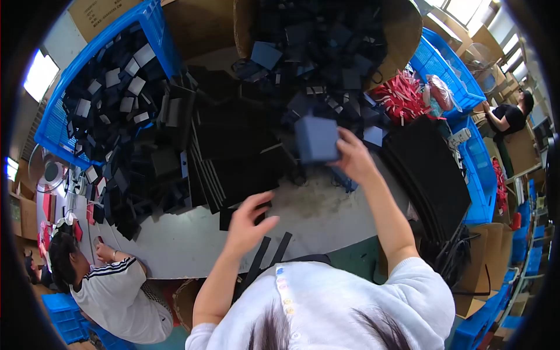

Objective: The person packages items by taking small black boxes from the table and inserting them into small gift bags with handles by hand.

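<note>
Blue box (315, 140) sits over the bench (186, 238), pinched at its edge by the right hand's (353, 156) fingers, the left hand's (248, 227) fingers spread and empty; the cardboard carton's (99, 16) printed lettering is too small to read surely.

Head view, wide-angle, with a black circular vignette closing off the corners and strong barrel distortion: the table (175, 245) shows a curved front edge, and objects near the rim lean and stretch. Daylight-bright panes at the upper left (41, 74) and upper right (466, 9) are blown out to white. The tabletop and the white top (350, 297) are evenly, moderately lit, with soft shading. The black pieces (233, 128) at the centre sink into near-uniform darkness, their surface detail largely lost. Motion blur softens the raised blue box (316, 140); small details toward the periphery are indistinct.
</note>
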The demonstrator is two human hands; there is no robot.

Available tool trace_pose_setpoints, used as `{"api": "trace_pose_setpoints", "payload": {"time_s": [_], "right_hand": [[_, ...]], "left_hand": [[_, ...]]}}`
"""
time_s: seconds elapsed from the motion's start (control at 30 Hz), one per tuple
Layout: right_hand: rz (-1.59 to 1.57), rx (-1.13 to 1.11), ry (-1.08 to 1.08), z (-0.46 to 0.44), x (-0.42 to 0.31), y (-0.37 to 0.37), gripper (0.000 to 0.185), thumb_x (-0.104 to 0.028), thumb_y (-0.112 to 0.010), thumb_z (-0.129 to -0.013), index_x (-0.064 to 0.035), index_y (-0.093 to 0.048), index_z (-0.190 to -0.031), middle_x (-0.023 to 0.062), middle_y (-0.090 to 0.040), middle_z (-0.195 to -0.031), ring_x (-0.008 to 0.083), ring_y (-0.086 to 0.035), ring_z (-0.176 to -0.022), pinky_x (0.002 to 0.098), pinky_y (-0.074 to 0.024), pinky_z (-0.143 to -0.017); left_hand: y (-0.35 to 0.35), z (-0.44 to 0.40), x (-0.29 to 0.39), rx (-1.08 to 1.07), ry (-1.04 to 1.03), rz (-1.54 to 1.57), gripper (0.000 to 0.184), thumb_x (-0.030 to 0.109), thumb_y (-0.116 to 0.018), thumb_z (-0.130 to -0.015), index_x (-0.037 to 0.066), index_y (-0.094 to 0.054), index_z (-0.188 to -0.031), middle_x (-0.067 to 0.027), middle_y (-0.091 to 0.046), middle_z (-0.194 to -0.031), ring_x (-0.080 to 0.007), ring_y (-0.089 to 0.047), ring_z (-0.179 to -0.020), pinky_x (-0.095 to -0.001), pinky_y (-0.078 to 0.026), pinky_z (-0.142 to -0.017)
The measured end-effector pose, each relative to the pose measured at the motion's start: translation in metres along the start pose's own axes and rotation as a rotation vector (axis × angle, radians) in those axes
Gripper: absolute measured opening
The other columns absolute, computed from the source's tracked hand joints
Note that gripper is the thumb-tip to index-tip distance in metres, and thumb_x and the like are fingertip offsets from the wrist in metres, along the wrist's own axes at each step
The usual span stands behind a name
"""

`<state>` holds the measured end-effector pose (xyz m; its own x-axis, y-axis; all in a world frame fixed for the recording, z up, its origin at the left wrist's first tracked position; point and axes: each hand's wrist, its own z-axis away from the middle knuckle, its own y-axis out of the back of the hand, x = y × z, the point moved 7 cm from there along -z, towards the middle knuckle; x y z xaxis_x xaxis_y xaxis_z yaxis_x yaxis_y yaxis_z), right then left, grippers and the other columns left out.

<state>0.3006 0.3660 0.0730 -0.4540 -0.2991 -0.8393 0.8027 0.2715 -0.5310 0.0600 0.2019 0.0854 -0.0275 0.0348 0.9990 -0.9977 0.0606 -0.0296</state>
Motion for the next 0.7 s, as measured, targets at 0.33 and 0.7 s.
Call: {"api": "trace_pose_setpoints", "payload": {"time_s": [0.33, 0.7], "right_hand": [[0.915, -0.117, 0.235, 0.070, 0.076, -0.122, 0.035, -0.011, -0.065, -0.082, 0.0016, -0.061, -0.114, 0.0133, -0.062, -0.116, 0.0219, -0.059, -0.108, 0.0336, -0.0474, -0.094], [1.209, -0.057, 0.848, 0.083, 0.113, -0.242, 0.015, -0.011, -0.062, -0.077, -0.0031, -0.064, -0.089, 0.0103, -0.062, -0.080, 0.0292, -0.062, -0.077, 0.0380, -0.0522, -0.070]], "left_hand": [[-0.006, 0.032, -0.031, -0.028, 0.091, 0.589, 0.094, 0.014, -0.073, -0.069, 0.009, -0.020, -0.148, -0.0134, -0.041, -0.138, -0.0276, -0.048, -0.123, -0.0397, -0.039, -0.104], [0.049, 0.068, -0.044, 0.118, -0.215, -0.385, 0.095, 0.009, -0.084, -0.060, 0.003, -0.025, -0.135, -0.0146, -0.045, -0.126, -0.0259, -0.047, -0.116, -0.0364, -0.038, -0.097]]}}
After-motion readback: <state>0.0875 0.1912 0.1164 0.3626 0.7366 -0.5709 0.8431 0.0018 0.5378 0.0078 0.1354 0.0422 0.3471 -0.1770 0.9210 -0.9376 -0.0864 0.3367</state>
